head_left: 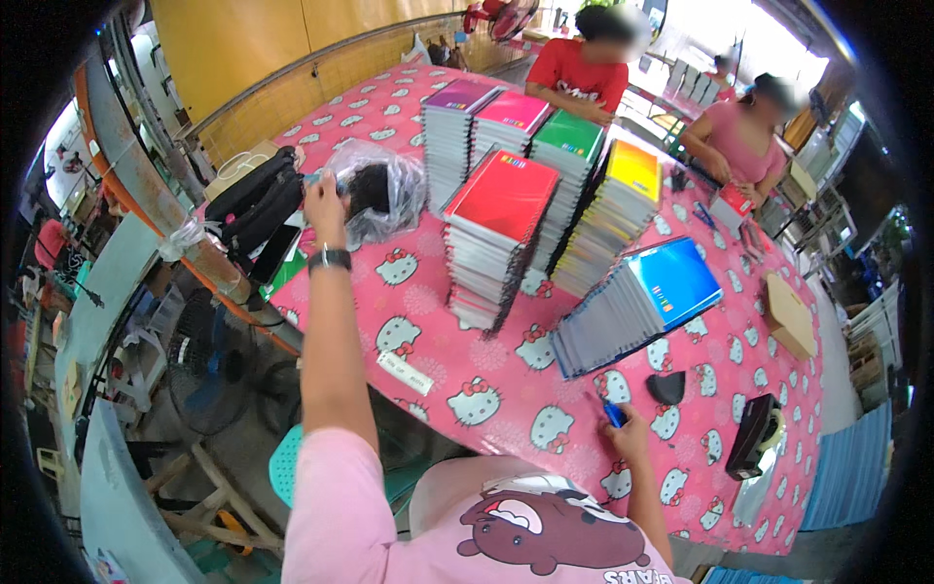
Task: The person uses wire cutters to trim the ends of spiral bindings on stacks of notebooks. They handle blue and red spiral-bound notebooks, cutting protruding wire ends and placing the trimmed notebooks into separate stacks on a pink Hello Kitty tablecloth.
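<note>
My left hand (pixel 324 201), with a black watch on the wrist, reaches out to a clear plastic bag (pixel 384 195) holding something dark, and its fingers touch or pinch the bag's left edge. My right hand (pixel 628 433) rests on the pink cartoon-cat tablecloth (pixel 516 399) near the front edge, closed on a blue pen (pixel 613 415). Tall stacks of spiral notebooks with red (pixel 501 200), green (pixel 569 136), magenta (pixel 511 112), purple (pixel 462 97) and yellow (pixel 632 170) covers stand in the middle of the table. A blue-covered stack (pixel 657 292) leans over to the right.
A black bag (pixel 255 204) lies at the table's left edge. A small white label (pixel 405 373), a black pouch (pixel 666 387), a black tape dispenser (pixel 754 435) and a brown box (pixel 788 316) lie on the cloth. Two people sit at the far side.
</note>
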`<state>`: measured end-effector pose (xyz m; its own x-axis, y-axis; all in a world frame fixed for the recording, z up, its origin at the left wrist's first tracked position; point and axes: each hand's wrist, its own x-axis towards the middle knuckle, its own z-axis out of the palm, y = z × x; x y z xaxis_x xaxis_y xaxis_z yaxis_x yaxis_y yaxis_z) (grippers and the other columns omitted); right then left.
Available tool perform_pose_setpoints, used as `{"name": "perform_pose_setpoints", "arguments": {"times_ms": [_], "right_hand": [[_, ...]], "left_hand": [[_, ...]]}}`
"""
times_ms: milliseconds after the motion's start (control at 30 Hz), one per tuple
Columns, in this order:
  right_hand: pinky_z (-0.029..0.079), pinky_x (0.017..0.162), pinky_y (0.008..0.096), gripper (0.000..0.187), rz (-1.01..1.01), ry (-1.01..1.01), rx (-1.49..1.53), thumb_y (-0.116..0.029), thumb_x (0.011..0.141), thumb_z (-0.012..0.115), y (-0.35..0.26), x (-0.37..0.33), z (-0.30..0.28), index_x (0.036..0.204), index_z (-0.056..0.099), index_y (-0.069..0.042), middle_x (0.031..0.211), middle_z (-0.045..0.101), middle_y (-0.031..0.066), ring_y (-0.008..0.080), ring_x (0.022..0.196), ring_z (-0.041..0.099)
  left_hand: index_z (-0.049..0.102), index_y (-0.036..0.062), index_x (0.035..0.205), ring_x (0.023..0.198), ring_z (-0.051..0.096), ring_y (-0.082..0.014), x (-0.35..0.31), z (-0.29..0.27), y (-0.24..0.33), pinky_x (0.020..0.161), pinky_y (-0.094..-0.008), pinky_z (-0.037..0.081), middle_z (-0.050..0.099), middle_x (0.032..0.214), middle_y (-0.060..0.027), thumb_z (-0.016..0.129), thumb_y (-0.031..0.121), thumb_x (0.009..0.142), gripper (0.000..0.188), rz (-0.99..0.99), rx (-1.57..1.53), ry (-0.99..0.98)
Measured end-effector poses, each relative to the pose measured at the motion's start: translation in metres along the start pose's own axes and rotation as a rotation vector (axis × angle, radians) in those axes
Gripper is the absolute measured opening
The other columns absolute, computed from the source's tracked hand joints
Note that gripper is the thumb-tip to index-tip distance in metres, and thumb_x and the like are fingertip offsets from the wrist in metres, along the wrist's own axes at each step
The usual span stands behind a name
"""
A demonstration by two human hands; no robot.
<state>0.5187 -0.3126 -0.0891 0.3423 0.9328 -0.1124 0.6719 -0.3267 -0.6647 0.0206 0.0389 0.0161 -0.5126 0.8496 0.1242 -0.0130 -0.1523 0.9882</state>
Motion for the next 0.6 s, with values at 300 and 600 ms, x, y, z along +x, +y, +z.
{"name": "perform_pose_setpoints", "arguments": {"times_ms": [300, 600], "right_hand": [[0.042, 0.057, 0.0301, 0.04, 0.125, 0.103, 0.142, -0.022, 0.064, 0.077, 0.017, 0.0, 0.0, 0.096, 0.064, -0.001, 0.066, 0.054, 0.0029, 0.0132, 0.059, 0.049], [0.041, 0.067, 0.0244, 0.036, 0.211, 0.145, 1.128, -0.031, 0.085, 0.057, 0.013, -0.006, -0.049, 0.112, 0.055, -0.007, 0.086, 0.055, -0.0003, 0.0104, 0.078, 0.053]], "left_hand": [[0.056, -0.006, 0.119, 0.111, 0.055, -0.0226, 0.092, -0.007, -0.006, 0.096, -0.0337, 0.038, 0.06, 0.118, -0.0181, 0.048, 0.041, 0.094, 0.054, 0.084, 0.192, -0.17], [0.057, 0.0029, 0.119, 0.111, 0.054, -0.0181, -0.133, 0.075, 0.241, 0.097, -0.0317, 0.039, 0.059, 0.118, -0.0092, 0.065, 0.028, 0.086, 0.042, 0.642, 0.058, -0.645]]}}
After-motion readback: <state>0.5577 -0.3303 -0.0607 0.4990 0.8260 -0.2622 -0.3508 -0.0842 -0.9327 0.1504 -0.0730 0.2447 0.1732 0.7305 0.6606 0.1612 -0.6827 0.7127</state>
